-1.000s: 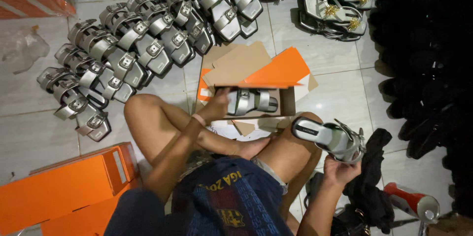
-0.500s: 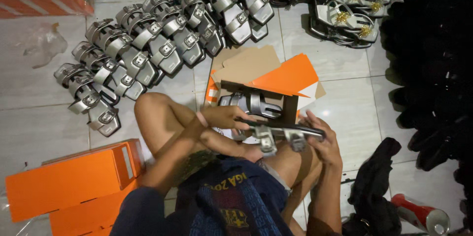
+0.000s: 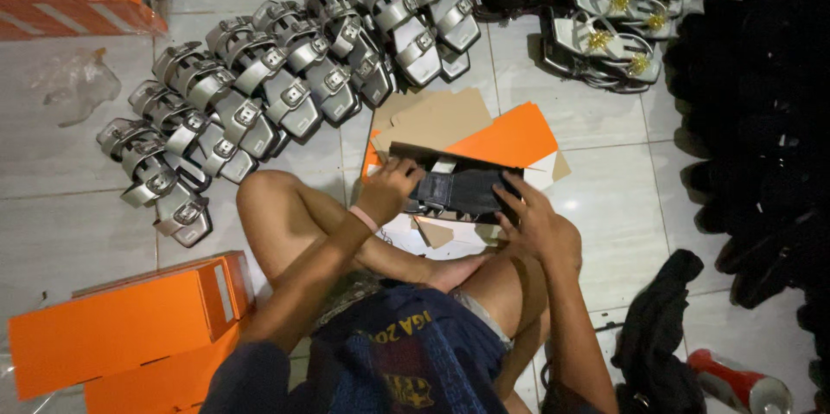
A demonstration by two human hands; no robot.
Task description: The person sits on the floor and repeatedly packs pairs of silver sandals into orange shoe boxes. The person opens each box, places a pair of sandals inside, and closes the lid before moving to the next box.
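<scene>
- Head view, looking down at a seated person with crossed bare legs on a pale tiled floor (image 3: 78, 232).
- At the centre of the frame an open orange shoe box (image 3: 506, 137) lies with its cardboard flaps spread; a silver sandal (image 3: 458, 189) lies sole-up inside it, its dark underside showing.
- Left hand (image 3: 389, 189) rests at the left end of the sandal, fingers curled onto it, grasping its edge.
- Right hand (image 3: 536, 224) lies at the sandal's right end, fingers spread over the sole and the box's front rim.
- Closed orange boxes (image 3: 121, 328) are stacked at the lower left; more sit in the upper left corner.
- Silver buckled sandals (image 3: 285, 85) lie in an overlapping row from left middle to top centre, just above the box.
- Silver sandals with gold ornaments (image 3: 614, 34) lie at the upper right, beside a dark heap of footwear (image 3: 761, 120).
- Crumpled clear plastic (image 3: 73, 85) lies at the left.
</scene>
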